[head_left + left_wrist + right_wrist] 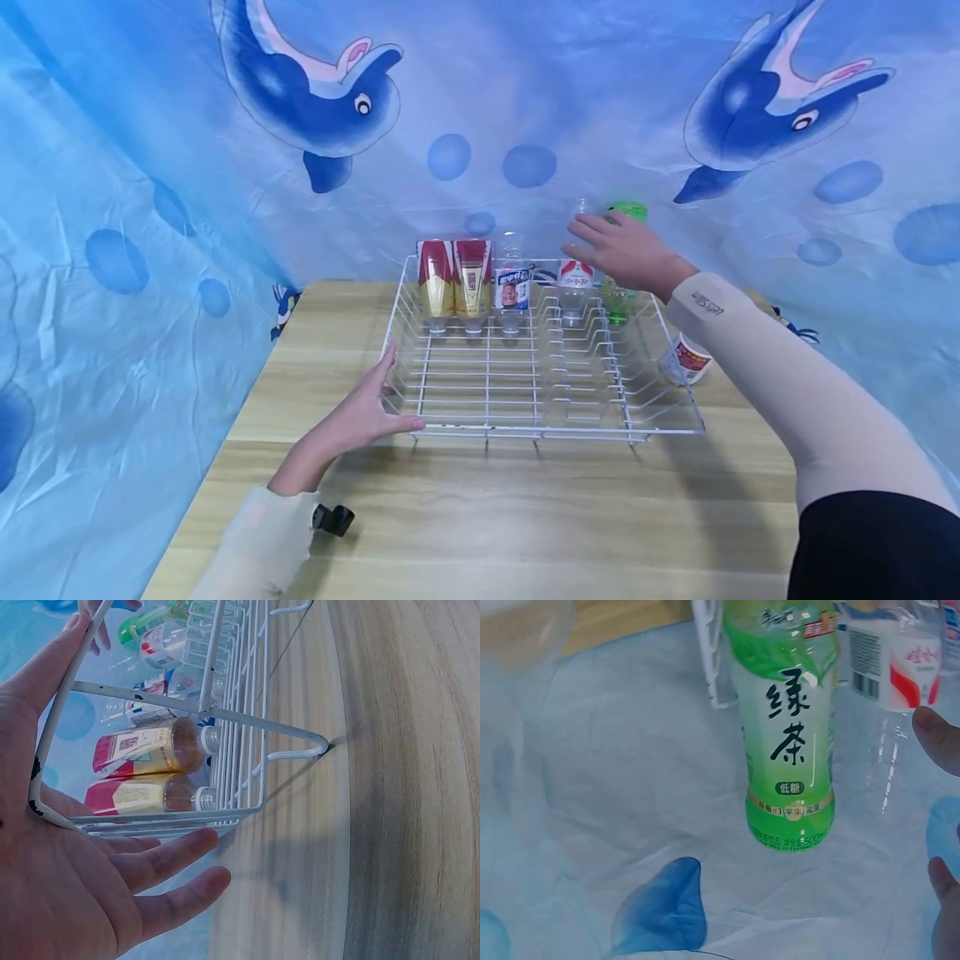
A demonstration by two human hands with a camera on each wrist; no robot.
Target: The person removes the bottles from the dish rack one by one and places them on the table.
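My left hand (363, 412) is at the front left corner of a white wire dish rack (517, 433). The thumb rests on its rim, and the straight fingers spread along the outside. At the back right, my right hand (626, 254) hovers with loose fingers by a green tea bottle (791, 750) and a clear bottle with a red-and-white label (576, 275). Nothing shows in its grasp. Further left, a blue-labelled bottle (512, 287) and two red-and-gold drink bottles (435, 279) stand upside down in the rack, caps lowest. The right hand partly hides the green bottle.
A white tub with a red label (688, 360) is beside the rack's right side, partly behind its wires. The rack stands on a wooden table (480, 517). A blue dolphin-print sheet (555, 108) hangs close behind and along the left.
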